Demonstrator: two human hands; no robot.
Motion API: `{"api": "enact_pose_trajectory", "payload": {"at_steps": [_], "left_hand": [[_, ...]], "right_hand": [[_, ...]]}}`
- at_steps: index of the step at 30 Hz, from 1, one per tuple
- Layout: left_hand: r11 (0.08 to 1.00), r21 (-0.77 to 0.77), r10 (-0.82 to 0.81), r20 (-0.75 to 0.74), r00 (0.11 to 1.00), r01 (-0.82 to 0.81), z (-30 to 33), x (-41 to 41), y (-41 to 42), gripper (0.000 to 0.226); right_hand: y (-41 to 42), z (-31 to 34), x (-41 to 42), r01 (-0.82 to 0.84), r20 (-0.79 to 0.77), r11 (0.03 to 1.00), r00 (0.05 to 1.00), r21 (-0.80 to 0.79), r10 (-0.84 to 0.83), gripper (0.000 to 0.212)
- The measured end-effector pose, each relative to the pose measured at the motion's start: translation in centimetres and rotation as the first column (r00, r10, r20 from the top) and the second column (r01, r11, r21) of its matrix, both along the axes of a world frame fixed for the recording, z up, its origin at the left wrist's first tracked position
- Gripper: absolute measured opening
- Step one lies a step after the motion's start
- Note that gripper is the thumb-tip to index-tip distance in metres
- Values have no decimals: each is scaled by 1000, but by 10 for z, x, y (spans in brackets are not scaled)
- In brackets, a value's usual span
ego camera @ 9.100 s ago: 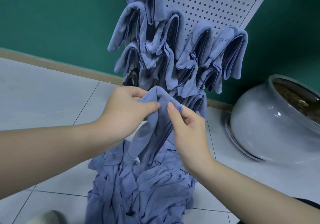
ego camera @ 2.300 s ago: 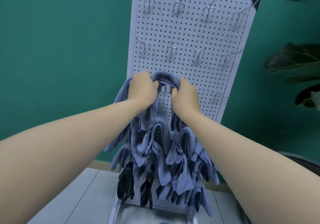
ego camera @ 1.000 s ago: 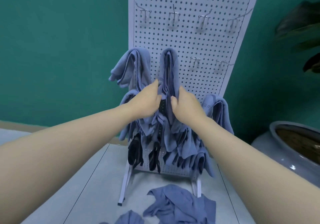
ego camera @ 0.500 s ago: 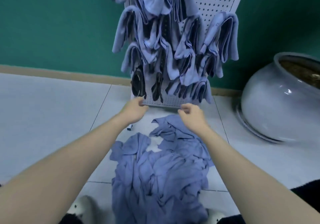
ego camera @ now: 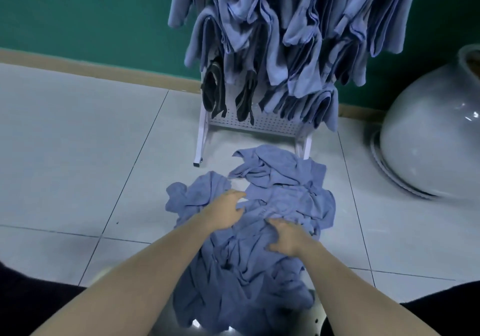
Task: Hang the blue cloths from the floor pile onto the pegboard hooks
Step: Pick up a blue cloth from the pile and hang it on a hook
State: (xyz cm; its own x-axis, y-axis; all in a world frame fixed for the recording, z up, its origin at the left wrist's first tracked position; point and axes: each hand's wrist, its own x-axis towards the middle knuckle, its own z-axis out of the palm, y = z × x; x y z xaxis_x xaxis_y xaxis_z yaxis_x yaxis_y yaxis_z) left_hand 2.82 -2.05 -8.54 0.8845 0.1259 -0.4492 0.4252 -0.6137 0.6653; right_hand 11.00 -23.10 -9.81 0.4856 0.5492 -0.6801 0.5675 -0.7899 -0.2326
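Pale tiles carry the cloth pile (ego camera: 259,231) before the pegboard (ego camera: 259,123).
My left hand (ego camera: 225,212) lies relaxed on it; my right hand (ego camera: 287,239) curls into soft, light folds, best pinched at an edge.

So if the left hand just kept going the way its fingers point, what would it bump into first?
Most likely the floor pile itself. The left hand points forward and down, with crumpled blue cloth right ahead of its fingertips. Whether it already touches is unclear. The pegboard stand lies farther on.
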Motion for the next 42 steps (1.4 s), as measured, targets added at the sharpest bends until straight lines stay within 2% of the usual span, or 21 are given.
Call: {"api": "enact_pose_trajectory", "payload": {"at_steps": [2, 5, 6, 9, 11, 14, 17, 18, 20, 21, 23, 27, 31, 34, 36, 38, 40, 42], "left_hand": [[1000, -13, 10, 10, 1000, -9, -1, 6, 5, 52], [999, -27, 44, 18, 999, -43, -4, 13, 10, 49], [998, -40, 52, 16, 999, -52, -5, 14, 10, 47], [995, -82, 62, 16, 998, -61, -4, 14, 8, 40], [990, -136, 48, 11, 999, -46, -2, 16, 6, 36], [975, -218, 31, -2, 1000, -30, 9, 21, -4, 19], [924, -379, 66, 38, 997, -47, 32, 30, -14, 25], [924, -379, 100, 93, 991, -58, 40, 33, -15, 25], [935, -337, 194, 221, 956, -111, 58, 40, -12, 17], [936, -320, 240, 271, 932, -148, 69, 44, -9, 25], [932, -311, 289, 338, 896, -184, 93, 48, -2, 27], [973, -174, 214, 406, 889, -154, 152, 56, 21, 20], [996, 49, 36, 527, 849, -73, 215, 62, 42, 22], [969, 246, -130, 577, 806, -19, 266, 54, 53, 32], [932, 362, -228, 556, 800, 15, 295, 45, 61, 48], [905, 424, -271, 505, 819, 37, 317, 35, 67, 59], [865, 497, -322, 438, 840, 72, 331, 26, 69, 56], [823, 554, -389, 383, 838, 129, 335, 19, 70, 52]], "right_hand": [[1, -2, 1, -52, 68, 998, 996, -37, 54, 73], [5, -8, 6, -47, 149, 999, 988, 11, 45, 26], [5, -11, 7, -20, 156, 998, 988, 51, 12, 18], [4, -16, 16, 173, 116, 951, 971, 255, -208, 34], [10, -10, 23, 290, 63, 858, 936, 424, -347, 41], [30, 18, 34, 347, 19, 696, 888, 628, -460, 50], [47, 51, 42, 351, -17, 596, 870, 722, -493, 32], [50, 62, 44, 355, -33, 559, 863, 749, -504, 28], [54, 88, 47, 357, -67, 462, 843, 812, -533, 32], [56, 103, 50, 354, -81, 411, 831, 840, -550, 32], [60, 134, 54, 342, -98, 349, 822, 872, -561, 23], [63, 195, 63, 222, -6, 391, 875, 893, -484, 21], [62, 253, 73, 210, -4, 386, 882, 898, -472, 27], [53, 294, 76, 152, 55, 434, 901, 888, -430, 30], [47, 318, 71, 112, 65, 534, 951, 838, -302, 36], [43, 333, 62, 55, 71, 698, 986, 714, -150, 51], [44, 337, 53, -28, 118, 810, 992, 586, -51, 47], [45, 331, 47, -84, 193, 877, 981, 473, -10, 53]]}}
